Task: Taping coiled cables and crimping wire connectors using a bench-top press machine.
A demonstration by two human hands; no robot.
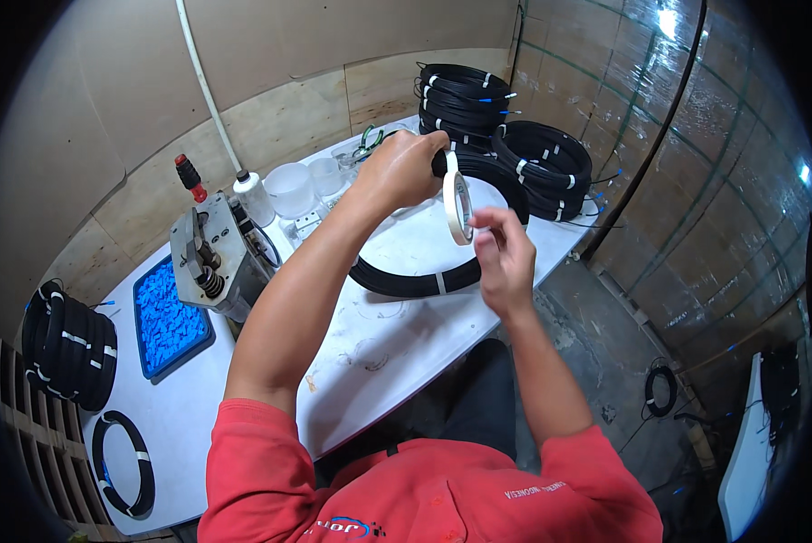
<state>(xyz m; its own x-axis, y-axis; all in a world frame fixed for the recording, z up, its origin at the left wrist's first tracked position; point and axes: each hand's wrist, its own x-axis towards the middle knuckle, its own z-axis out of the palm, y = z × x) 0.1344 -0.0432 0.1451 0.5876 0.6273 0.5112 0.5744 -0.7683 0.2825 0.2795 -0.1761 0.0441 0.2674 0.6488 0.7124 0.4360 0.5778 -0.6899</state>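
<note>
- The left hand (404, 170) is closed over the far side of a black cable coil (397, 285), clamped on it; the fingertips underneath are hidden.
- The right hand (506, 262) is half curled and slightly blurred, its thumb and forefinger apart; the forefinger comes right up to a roll of tape (452, 213), and whether it touches is hard to tell.
- The tape roll hangs between the two hands, below the left one, from a short pale strip that runs up to the coil beside the left thumb.
- The coil lies over the white table (361, 362), its far side in the left hand and its near side reaching toward the person, left of the right wrist.
- The roll is a narrow cream ring, tilted so that its hollow core shows.
- The coil is a thick, dark ring of many strands, with a pale band (441, 283) around its near side.
- More black coils stand stacked (465, 95) beyond it, bound with similar strips.
- To the left, a bare metal machine (220, 240) stands beside a blue plastic tray (184, 358) full of small blue pieces (166, 312).
</note>
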